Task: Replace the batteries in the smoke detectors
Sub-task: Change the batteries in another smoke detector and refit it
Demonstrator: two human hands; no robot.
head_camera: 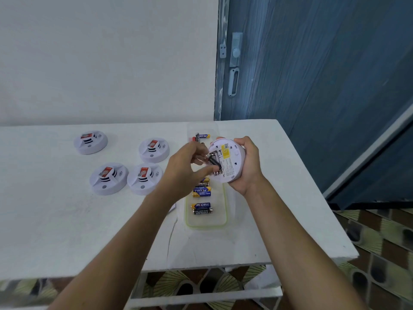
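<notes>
My right hand (249, 166) grips a white round smoke detector (230, 162), held above the table with its back and open battery bay facing me. My left hand (187, 168) pinches a dark battery (213, 163) that sits in that bay, thumb and fingers at its ends. Below the hands lies a clear shallow tray (222, 220) holding several loose batteries (202, 208), blue-and-gold and black ones. Several more white smoke detectors (109, 178) rest face up on the left part of the white table (67, 231).
The table's right edge and front edge are close to my arms, with patterned floor tiles (380, 238) beyond. A blue door (312, 74) with a latch stands behind the table at right. A white wall runs behind the table at left.
</notes>
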